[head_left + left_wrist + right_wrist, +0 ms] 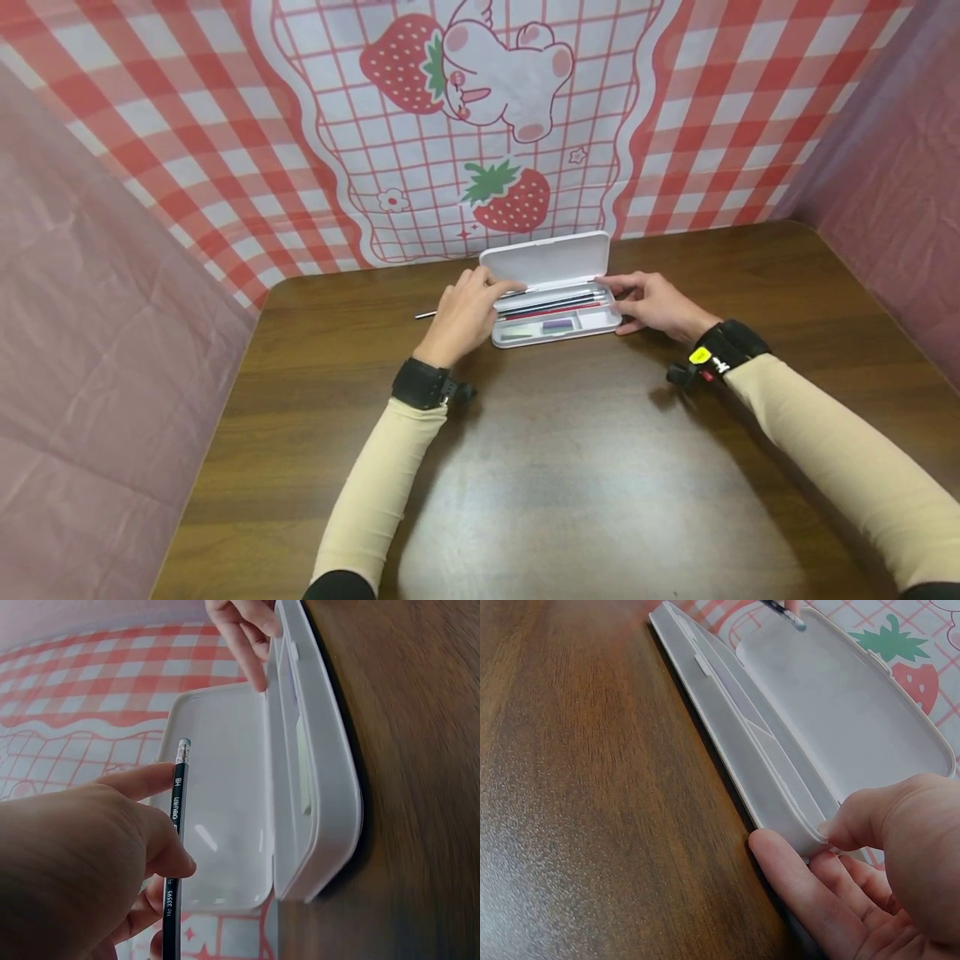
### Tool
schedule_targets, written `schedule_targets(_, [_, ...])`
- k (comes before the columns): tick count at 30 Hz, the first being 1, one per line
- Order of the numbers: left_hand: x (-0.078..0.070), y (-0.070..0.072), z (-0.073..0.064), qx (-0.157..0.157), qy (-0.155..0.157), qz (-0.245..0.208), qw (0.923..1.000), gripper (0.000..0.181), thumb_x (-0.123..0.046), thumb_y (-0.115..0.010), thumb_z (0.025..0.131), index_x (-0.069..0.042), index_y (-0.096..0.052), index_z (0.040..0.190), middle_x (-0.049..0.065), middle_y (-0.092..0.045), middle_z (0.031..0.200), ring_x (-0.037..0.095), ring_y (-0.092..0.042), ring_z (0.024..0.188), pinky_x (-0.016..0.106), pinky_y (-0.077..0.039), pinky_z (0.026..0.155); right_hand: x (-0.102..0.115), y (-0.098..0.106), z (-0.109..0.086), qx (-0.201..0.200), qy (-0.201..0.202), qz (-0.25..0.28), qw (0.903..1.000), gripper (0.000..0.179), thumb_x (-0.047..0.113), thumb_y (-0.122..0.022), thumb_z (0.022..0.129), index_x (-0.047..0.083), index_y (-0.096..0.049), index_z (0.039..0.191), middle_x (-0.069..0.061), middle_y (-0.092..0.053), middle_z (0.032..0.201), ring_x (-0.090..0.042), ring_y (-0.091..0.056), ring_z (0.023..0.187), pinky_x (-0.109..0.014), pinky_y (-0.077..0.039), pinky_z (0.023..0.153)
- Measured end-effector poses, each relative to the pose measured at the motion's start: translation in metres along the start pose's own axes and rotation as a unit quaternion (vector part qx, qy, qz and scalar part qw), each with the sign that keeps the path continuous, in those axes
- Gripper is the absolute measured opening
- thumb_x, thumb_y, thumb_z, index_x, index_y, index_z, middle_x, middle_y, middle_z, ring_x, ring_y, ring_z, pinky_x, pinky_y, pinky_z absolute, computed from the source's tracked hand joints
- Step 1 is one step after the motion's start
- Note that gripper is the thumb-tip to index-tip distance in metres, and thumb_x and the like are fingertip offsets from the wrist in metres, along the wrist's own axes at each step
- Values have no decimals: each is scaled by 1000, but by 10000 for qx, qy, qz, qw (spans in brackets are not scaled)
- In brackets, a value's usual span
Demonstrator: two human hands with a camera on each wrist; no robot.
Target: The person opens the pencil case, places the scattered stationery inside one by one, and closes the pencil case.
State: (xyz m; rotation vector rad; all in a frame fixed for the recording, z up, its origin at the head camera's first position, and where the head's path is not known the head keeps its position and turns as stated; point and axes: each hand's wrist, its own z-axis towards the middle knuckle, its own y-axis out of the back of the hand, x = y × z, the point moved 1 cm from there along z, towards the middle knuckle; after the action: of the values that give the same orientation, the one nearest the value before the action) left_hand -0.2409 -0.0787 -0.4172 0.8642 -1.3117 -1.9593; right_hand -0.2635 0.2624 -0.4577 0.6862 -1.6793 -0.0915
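A white pencil case (557, 337) lies on the table with its lid (551, 260) raised at the back. My left hand (463, 315) pinches a black HB pencil (175, 810) between thumb and fingers, above the case's left end; its other end sticks out to the left of the hand. The pencil's eraser tip (184, 746) shows in front of the raised lid. With the right hand (658, 305) I grip the right end of the case, one digit on its rim (821, 834) and others against the outer end. Several dark pencils and a red one (551, 310) lie inside.
Small items sit in the case's front compartments, among them a purple-striped block (557, 326). The brown wooden table (570, 467) extends toward me. Behind it hangs a red-checked strawberry cloth (510, 200), with pink cloth (97, 333) at the sides.
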Motion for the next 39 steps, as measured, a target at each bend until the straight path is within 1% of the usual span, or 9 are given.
schedule_targets(5, [-7,-8,10,253,-62,-80,9996,57,2,-65,104,-30,-71,151,11,-69,130,31,-64,114,44,-57,84,-1,-1,0,11,14,16,10000,62,3,-66,110,9,-49,170,-29,-40,158,-21,-61,101,-27,-69,78])
schedule_targets(10, [-12,-15,18,405,-61,-142,9991,57,1,-65,104,-30,-71,151,10,-69,133,29,-65,121,43,-57,87,-1,-1,1,-3,37,9,10000,62,2,-65,110,8,-49,170,-29,-41,157,-20,-61,100,-28,-69,77])
schedule_targets(14, [-14,-21,21,479,-27,-184,9987,56,1,-65,105,-30,-71,151,10,-69,135,30,-65,122,43,-58,88,0,-2,0,-6,31,10,10000,61,2,-65,110,8,-50,169,-29,-42,156,-19,-62,100,-28,-70,78])
schedule_targets(18, [-18,-26,25,496,-17,-204,9986,54,0,-65,106,-30,-72,151,10,-70,134,31,-66,123,45,-61,92,1,-2,1,0,13,34,10000,62,2,-65,110,8,-50,169,-29,-41,156,-20,-62,101,-28,-70,78])
schedule_targets(25, [-27,-34,41,652,30,-68,9978,55,-4,-66,107,-34,-72,152,8,-70,134,29,-66,126,44,-60,96,0,-2,3,0,-22,27,10000,62,2,-64,110,8,-49,170,-29,-41,157,-21,-62,101,-28,-70,78])
schedule_targets(27, [-23,-49,48,655,30,-69,9978,57,-5,-66,106,-39,-71,152,6,-70,134,26,-66,124,42,-59,92,-1,-2,2,-17,-39,21,10000,62,2,-64,110,8,-49,170,-30,-41,158,-21,-62,101,-29,-70,78])
schedule_targets(32, [-14,-87,67,564,-13,-291,9980,61,-5,-66,103,-44,-71,150,3,-68,128,23,-64,117,40,-59,88,0,0,1,-13,-40,-6,10000,61,2,-64,111,8,-48,170,-30,-40,159,-21,-63,101,-28,-70,79])
schedule_targets(36, [-18,-96,74,474,-98,-410,9980,60,-5,-66,102,-42,-72,149,4,-67,126,23,-65,114,41,-59,89,-1,0,1,25,-13,-13,10000,61,3,-63,111,7,-47,171,-30,-40,158,-21,-62,101,-27,-69,79])
schedule_targets(39, [-24,-96,76,497,-115,-488,9975,59,-4,-67,102,-41,-73,148,5,-68,125,24,-65,112,41,-59,89,-1,0,2,21,-17,12,10000,62,3,-63,111,7,-47,171,-29,-41,158,-20,-63,100,-27,-69,79])
